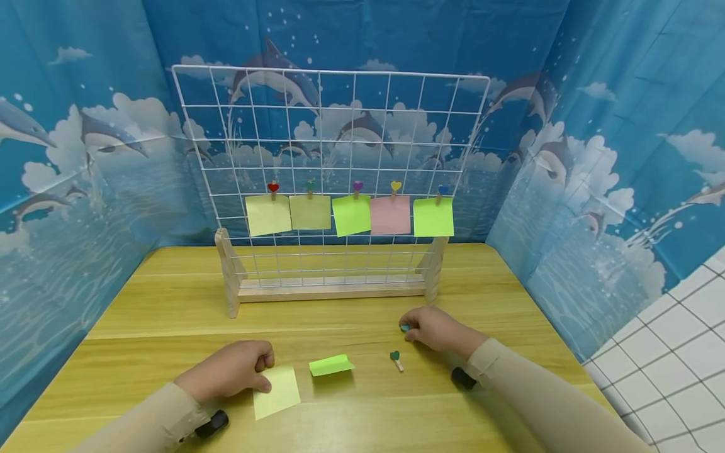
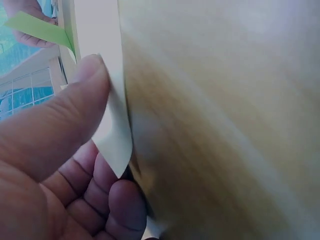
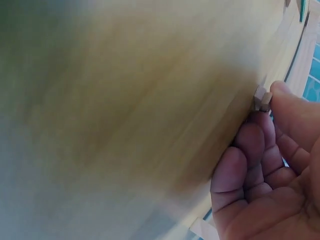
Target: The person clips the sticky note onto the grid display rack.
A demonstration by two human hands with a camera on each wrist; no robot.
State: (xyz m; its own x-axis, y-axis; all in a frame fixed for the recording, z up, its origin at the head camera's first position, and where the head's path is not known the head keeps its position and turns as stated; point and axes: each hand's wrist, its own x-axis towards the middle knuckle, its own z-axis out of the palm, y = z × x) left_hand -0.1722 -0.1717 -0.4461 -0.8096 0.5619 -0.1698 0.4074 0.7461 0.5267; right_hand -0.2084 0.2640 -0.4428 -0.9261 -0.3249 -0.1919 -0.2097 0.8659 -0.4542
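My left hand (image 1: 229, 372) pinches a pale yellow sticky note (image 1: 281, 395) by its upper left part, low over the table. In the left wrist view the thumb lies on top of the note (image 2: 114, 135), with curled fingers beneath. Further right, near the rack's right foot, my right hand (image 1: 437, 328) holds a small clothespin (image 1: 404, 328) with a blue-green heart. Its wooden ends (image 3: 263, 99) poke out between thumb and fingertips in the right wrist view. Between the hands lie a bent green sticky note (image 1: 331, 365) and a clothespin with a dark green heart (image 1: 398, 362).
A white wire grid (image 1: 337, 141) stands upright in a wooden base (image 1: 334, 290) at the back. Several sticky notes, such as a pink one (image 1: 391, 216), hang from it by heart clothespins. Dolphin-print curtains (image 1: 612, 113) surround the wooden table (image 1: 141, 314).
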